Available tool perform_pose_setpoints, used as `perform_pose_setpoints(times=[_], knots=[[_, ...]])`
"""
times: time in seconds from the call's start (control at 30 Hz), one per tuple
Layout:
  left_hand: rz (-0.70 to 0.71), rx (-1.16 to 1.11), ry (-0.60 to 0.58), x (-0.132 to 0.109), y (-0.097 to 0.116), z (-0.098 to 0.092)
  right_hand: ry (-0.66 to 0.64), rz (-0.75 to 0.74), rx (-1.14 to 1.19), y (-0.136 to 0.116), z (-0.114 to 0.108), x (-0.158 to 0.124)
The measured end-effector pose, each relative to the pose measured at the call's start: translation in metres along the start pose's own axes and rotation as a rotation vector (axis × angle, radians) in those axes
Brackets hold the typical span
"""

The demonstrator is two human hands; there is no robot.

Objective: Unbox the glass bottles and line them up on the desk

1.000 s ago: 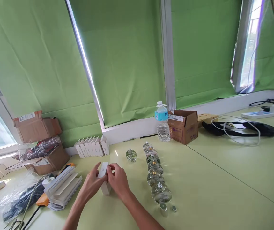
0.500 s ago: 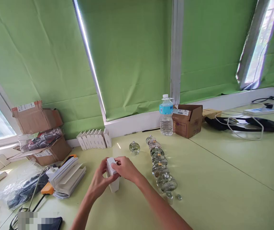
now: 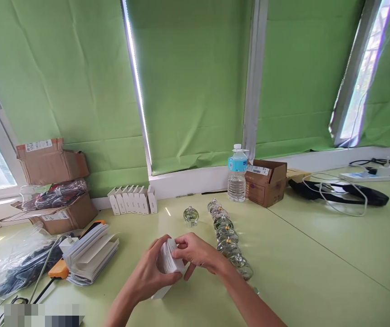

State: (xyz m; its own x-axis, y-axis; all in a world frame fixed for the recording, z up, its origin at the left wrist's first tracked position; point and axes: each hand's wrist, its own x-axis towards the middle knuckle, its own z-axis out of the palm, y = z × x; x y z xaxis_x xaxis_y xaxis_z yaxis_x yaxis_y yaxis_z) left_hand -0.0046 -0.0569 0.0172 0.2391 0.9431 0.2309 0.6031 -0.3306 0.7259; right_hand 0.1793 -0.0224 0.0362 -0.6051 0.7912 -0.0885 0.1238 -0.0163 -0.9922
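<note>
A small white box (image 3: 170, 260) is tilted just above the table in front of me. My left hand (image 3: 150, 271) wraps round its left side, thumb across the front. My right hand (image 3: 196, 254) pinches the box's upper right edge with bent fingers. Beyond the hands stands a round glass bottle (image 3: 191, 215). To the right, a row of several similar glass bottles (image 3: 228, 234) runs toward me, some with gold tops; my right forearm hides its near end. Several upright white boxes (image 3: 131, 200) line the back edge.
A water bottle (image 3: 237, 175) and an open cardboard box (image 3: 266, 184) stand at the back. On the left are stacked cartons (image 3: 75, 213), plastic wrap (image 3: 17, 261) and white folded papers (image 3: 92, 254). A black headset-like object (image 3: 338, 193) with a cable lies right.
Both hands and the white box have moved slightly right and nearer, and the box is turned and more tilted. The view has shifted a little.
</note>
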Motion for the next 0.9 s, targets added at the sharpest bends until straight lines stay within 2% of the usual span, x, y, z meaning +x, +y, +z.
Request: perform_pose_setpoints(times=[0.07, 0.2, 0.33, 0.57, 0.7, 0.8, 0.9], knots=[[0.000, -0.022, -0.024, -0.001, 0.001, 0.001, 0.026, -0.017, 0.018, 0.005, 0.001, 0.001], [-0.024, -0.052, -0.074, -0.003, 0.003, 0.006, 0.180, 0.025, 0.017, 0.015, 0.003, 0.004], [-0.024, -0.083, -0.107, -0.003, 0.007, 0.009, 0.191, 0.037, 0.021, 0.019, 0.002, 0.004], [-0.032, -0.178, -0.149, 0.000, -0.001, -0.005, 0.281, 0.054, 0.052, 0.017, -0.004, 0.010], [-0.015, -0.226, -0.148, 0.001, -0.006, -0.008, 0.317, 0.033, -0.156, 0.022, -0.007, 0.014], [-0.040, -0.229, -0.152, 0.001, -0.009, -0.004, 0.494, -0.105, -0.362, 0.018, -0.001, 0.010], [-0.039, -0.223, -0.140, 0.002, -0.008, 0.001, 0.619, -0.392, -0.561, 0.006, 0.010, 0.001]])
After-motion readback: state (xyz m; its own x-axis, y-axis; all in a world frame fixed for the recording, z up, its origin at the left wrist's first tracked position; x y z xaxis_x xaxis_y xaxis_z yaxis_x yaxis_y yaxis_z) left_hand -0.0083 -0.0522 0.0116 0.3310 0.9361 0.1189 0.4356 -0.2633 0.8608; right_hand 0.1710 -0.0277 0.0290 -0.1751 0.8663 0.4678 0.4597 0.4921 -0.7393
